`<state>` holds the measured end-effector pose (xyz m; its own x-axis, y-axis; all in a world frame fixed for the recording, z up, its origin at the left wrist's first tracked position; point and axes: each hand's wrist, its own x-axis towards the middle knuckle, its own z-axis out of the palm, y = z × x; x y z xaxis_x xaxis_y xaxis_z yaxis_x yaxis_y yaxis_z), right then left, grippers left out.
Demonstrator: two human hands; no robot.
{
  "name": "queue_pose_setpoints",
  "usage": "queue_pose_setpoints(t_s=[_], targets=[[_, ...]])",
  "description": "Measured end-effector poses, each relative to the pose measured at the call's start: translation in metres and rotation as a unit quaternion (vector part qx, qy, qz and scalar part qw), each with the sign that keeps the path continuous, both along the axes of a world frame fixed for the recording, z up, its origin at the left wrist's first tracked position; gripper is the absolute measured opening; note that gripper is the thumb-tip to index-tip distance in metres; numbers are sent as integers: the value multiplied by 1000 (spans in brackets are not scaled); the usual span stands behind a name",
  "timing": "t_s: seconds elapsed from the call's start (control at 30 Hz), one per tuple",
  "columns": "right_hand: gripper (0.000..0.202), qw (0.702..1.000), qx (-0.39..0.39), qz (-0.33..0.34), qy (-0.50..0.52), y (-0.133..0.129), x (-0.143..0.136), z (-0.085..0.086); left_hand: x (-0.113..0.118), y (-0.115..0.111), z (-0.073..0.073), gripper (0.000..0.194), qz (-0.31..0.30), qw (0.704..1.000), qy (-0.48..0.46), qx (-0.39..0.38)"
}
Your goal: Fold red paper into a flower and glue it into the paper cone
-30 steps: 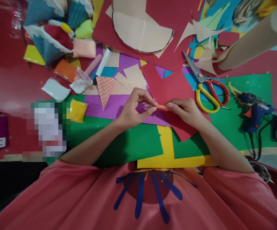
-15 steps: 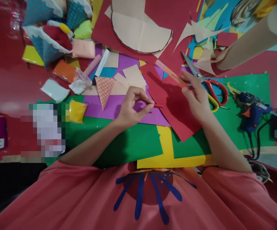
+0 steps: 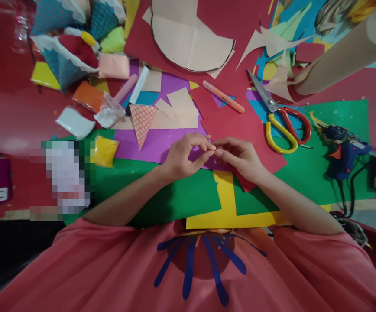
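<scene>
My left hand (image 3: 183,157) and my right hand (image 3: 241,158) meet fingertip to fingertip over the edge where a purple sheet (image 3: 155,145) and a red sheet (image 3: 249,130) overlap. Both pinch a tiny red scrap that barely shows between the fingers. An orange pen (image 3: 223,96) lies loose on the red sheet, beyond my right hand. Green paper (image 3: 175,195) and a yellow strip (image 3: 227,199) lie under my forearms.
Red-and-yellow scissors (image 3: 282,121) and a blue glue gun (image 3: 344,151) with its cord lie to the right. A patterned paper cone (image 3: 142,121), a yellow pouch (image 3: 105,150) and clay packets sit to the left. A beige paper circle (image 3: 191,39) and a cardboard tube (image 3: 344,56) lie farther back.
My right hand carried the orange pen away from the left, laid it on the red sheet near the scissors, and came back to meet the left fingertips.
</scene>
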<state>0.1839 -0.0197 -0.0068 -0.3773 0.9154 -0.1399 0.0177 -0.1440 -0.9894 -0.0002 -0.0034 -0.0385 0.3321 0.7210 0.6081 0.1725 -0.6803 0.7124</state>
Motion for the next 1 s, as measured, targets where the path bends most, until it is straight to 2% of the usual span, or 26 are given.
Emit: queue_pose_setpoints(t_s=[0.13,0.23,0.3,0.4,0.53,0.63,0.73,0.87,1.0], targets=[[36,1000,4,-18,8,1,1,-1,-2,3,0,22,-17,1000,4,-24],[34,998,49,-28,-10,0,3,-6,-3,4,4,27,-46,999,-11,-10],[33,994,95,-33,-41,-1,5,-8,-3,5,7,28,-64,997,-33,-36],[31,978,175,-40,-103,0,7,-10,-3,5,13,19,-39,985,-57,-158],[23,939,299,-24,-166,2,9,-9,-2,7,22,44,-10,954,-29,-300],[19,911,371,-24,-180,3,9,-10,2,9,27,48,-48,925,-25,-375],[20,900,388,-26,-196,2,10,-11,4,9,28,45,-84,902,-49,-421],[26,908,365,-25,-205,1,12,-10,4,10,28,45,-81,878,-70,-466],[15,899,383,-9,-214,3,17,-7,2,11,28,45,-100,861,-69,-494]])
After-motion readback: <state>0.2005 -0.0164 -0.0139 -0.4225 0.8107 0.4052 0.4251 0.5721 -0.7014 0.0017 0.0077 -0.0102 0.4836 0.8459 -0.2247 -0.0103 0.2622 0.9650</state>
